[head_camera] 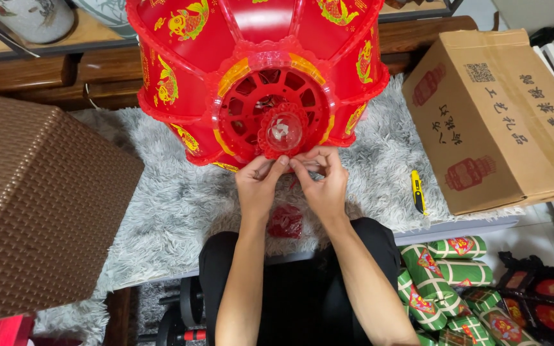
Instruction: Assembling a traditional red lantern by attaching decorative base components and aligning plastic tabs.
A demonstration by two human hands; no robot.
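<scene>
Lantern on grey rug, tilted toward lap; left hand and right hand fingers pinched together at rim of clear knob. Yellow cutter beside cardboard box.

A home workroom: shaggy rug, cardboard box, stacked gift packs

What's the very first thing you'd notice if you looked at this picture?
The big red plastic lantern with golden fish fills the top middle, lying on a fluffy grey rug. Just below its round clear centre knob, the left hand and right hand pinch something small together. A brown cardboard box sits at the right, and a brown woven box at the left.
</scene>
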